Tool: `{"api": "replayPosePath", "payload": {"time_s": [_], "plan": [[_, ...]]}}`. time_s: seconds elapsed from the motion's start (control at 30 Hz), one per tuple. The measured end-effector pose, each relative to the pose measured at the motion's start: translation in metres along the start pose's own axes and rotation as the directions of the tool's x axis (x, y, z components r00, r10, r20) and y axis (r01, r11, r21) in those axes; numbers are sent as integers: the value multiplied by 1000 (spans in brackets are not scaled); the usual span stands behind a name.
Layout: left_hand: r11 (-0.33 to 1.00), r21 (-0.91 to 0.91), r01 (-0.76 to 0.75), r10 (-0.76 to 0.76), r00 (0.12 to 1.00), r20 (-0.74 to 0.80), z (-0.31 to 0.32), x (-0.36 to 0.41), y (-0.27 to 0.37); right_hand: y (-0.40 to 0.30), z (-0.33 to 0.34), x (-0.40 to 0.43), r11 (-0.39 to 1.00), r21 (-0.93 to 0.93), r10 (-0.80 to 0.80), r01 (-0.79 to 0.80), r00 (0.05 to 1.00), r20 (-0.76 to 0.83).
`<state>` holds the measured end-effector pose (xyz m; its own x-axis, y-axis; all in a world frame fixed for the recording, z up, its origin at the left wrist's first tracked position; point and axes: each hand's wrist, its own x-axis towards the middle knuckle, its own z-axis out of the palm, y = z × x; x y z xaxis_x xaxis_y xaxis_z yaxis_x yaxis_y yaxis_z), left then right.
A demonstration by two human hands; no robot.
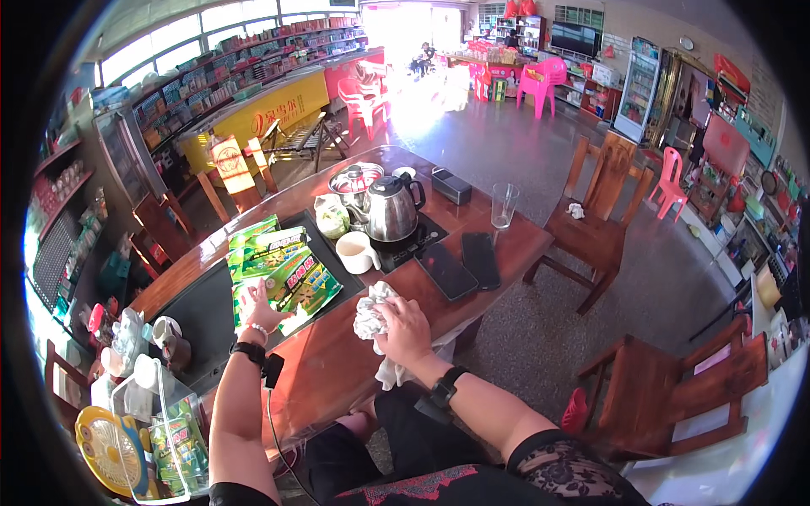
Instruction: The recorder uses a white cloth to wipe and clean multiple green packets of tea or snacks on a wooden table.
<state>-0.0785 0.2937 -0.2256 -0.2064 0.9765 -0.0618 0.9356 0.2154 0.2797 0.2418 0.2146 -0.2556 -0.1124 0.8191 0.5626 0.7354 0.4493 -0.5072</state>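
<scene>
My right hand [405,332] grips a crumpled white cloth [372,316] at the near edge of the wooden tea table [316,370]. Part of the fabric hangs over that edge. On the left, my left hand [258,310] has its fingers spread over several green printed packets [294,272], which bear writing; whether it presses on them is unclear. Those packets overlap on a black tea tray [205,322] set into the table. Just beyond my right hand stands a white mug [357,252]. Two dark phones [448,272] lie to its right.
A steel kettle [391,212] sits on a black hot plate [411,248], near a lidded pot [355,180]. A drinking glass [504,207] stands near the table's right end. Wooden chairs [591,221] surround the table. At lower left are a clear bin [161,436] and a yellow fan [114,449].
</scene>
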Motion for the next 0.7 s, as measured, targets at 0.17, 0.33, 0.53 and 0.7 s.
{"api": "replayPosePath", "payload": {"time_s": [0.17,0.33,0.53,0.7], "plan": [[983,-175,-52,45,998,-41,16,23,-36,-7,0,3,1000,15,-22,22,1000,9],[985,-169,-19,15,1000,-23,16,25,-25,-5,2,2,1000,15,-9,9,1000,-1],[887,-223,-405,232,806,-545,0,27,-30,-10,7,1,999,22,-34,34,999,-8],[543,-827,-149,23,986,-163,-7,-8,-8,-6,4,2,1000,11,12,-13,1000,19]]}}
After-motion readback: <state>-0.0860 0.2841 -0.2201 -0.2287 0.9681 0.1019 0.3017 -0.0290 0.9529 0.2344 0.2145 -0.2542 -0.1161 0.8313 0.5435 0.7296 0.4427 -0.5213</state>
